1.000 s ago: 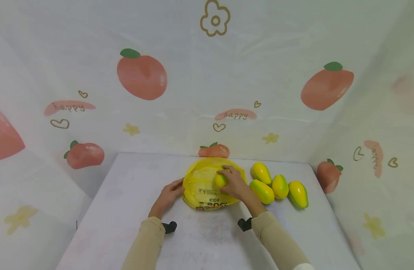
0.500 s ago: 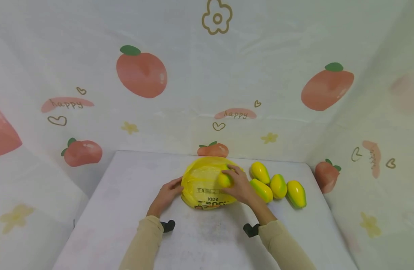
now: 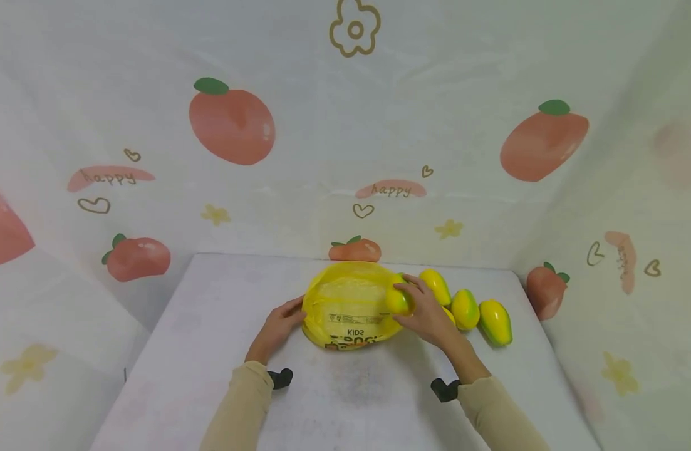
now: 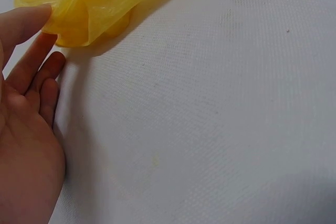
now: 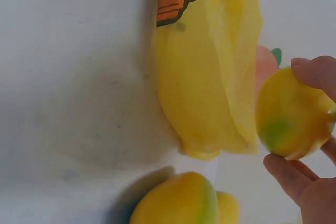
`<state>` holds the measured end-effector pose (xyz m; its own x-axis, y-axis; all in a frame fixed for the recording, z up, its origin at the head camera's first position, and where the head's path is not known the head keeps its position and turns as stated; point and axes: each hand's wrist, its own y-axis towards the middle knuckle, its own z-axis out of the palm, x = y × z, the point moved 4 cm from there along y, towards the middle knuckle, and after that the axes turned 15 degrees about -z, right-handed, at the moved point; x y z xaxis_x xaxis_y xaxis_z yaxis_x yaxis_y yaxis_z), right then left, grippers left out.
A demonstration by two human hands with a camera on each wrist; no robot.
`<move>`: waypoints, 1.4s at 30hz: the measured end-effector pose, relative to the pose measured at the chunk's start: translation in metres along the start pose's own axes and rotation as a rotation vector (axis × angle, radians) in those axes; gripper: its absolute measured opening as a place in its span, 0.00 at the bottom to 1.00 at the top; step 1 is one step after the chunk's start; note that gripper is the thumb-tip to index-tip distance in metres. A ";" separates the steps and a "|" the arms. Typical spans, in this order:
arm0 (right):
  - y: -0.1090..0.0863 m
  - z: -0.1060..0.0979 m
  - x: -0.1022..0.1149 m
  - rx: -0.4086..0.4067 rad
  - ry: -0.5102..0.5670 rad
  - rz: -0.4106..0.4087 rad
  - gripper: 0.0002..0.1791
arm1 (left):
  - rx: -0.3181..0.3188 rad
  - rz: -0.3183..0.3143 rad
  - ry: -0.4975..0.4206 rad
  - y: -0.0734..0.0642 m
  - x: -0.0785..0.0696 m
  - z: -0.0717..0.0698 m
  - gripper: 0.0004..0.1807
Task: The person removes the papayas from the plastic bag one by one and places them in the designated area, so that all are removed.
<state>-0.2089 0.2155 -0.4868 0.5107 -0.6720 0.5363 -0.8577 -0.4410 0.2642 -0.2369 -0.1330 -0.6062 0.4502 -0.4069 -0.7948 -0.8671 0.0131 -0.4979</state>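
A yellow plastic bag [image 3: 345, 294] with dark print lies on the table, its mouth spread wide. My left hand [image 3: 280, 326] holds the bag's left edge; in the left wrist view the thumb [image 4: 31, 22] lies on the yellow film, with fingers behind it. With my right hand [image 3: 430, 313] I grip a yellow-green mango [image 3: 397, 299] over the bag's right rim. The right wrist view shows this mango [image 5: 289, 114] between thumb and fingers, beside the bag [image 5: 199, 77] and apart from it.
Several more mangoes [image 3: 465, 309] lie on the table right of the bag, one mostly hidden behind my right hand. The white table [image 3: 221, 288] meets a fruit-printed cloth backdrop [image 3: 300, 207] at the back and sides.
My right hand has moved right with the mango, from over the middle of the bag to its right rim. The left hand has stayed at the bag's left edge.
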 end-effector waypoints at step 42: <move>-0.115 -0.078 -0.046 -0.169 -0.183 0.155 0.32 | -0.016 -0.006 0.060 0.002 -0.002 0.000 0.31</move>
<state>-0.1383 0.3438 -0.4791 0.3620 -0.8266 0.4309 -0.9161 -0.2299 0.3286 -0.2395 -0.1318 -0.6053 0.4421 -0.4609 -0.7695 -0.8681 -0.0040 -0.4964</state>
